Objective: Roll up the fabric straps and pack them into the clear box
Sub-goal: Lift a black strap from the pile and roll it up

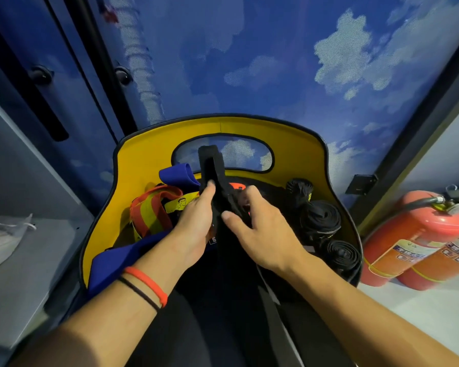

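Cloud-printed blue wall (276, 62) behind yellow bag (297, 144), left hand (196, 223) and right hand (260, 234) clamped on black strap (210, 161)

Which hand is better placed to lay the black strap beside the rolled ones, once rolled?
Probably the right hand: the rolled straps lie on its side of the yellow container. The left hand grips the black strap farther from them.

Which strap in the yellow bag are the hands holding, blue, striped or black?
The unrolled black strap sticking up in the middle; left hand and right hand both grip it. The blue strap and striped strap lie at its left.
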`<state>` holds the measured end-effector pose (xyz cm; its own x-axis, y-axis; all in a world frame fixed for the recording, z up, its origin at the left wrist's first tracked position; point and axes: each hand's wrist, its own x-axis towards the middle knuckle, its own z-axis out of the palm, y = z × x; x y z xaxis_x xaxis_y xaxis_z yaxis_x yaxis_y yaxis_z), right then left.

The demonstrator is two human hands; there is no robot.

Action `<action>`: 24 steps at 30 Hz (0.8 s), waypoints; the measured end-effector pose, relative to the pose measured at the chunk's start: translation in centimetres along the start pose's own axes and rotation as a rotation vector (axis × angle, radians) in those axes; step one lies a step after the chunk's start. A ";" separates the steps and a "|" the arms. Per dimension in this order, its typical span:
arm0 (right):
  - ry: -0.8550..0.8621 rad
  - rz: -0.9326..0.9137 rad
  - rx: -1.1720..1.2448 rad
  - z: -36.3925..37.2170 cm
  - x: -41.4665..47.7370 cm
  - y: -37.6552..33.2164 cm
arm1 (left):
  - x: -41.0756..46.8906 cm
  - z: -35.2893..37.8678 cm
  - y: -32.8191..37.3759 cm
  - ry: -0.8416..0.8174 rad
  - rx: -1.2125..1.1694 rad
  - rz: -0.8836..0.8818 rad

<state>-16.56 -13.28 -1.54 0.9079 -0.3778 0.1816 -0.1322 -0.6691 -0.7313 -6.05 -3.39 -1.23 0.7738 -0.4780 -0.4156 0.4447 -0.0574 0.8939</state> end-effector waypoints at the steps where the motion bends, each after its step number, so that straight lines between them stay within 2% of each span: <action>1: -0.016 0.010 0.001 0.0 0.1 0.0 | -0.1 -0.1 -0.1 0.001 0.014 0.008; 4: -0.001 0.092 -0.033 0.2 0.3 -0.2 | -0.3 -0.1 -0.3 0.023 0.046 -0.011; 8: 0.178 0.223 -0.046 0.3 0.3 -0.5 | 0.0 -0.6 0.3 0.129 -0.122 -0.040; 10: 0.206 0.252 -0.031 0.2 0.4 -0.6 | -0.1 -1.0 0.4 0.100 -0.150 -0.044; 16: 0.173 0.158 -0.123 0.9 0.5 -0.7 | -0.5 -0.4 -0.1 -0.148 -0.169 -0.069; 24: 0.190 0.052 -0.166 1.3 0.3 -0.2 | -0.5 -0.2 0.0 -0.151 -0.190 -0.057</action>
<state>-15.77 -12.43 -2.14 0.8092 -0.5173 0.2785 -0.2544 -0.7358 -0.6276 -6.33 -2.93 -1.04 0.6754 -0.6051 -0.4215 0.5734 0.0715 0.8161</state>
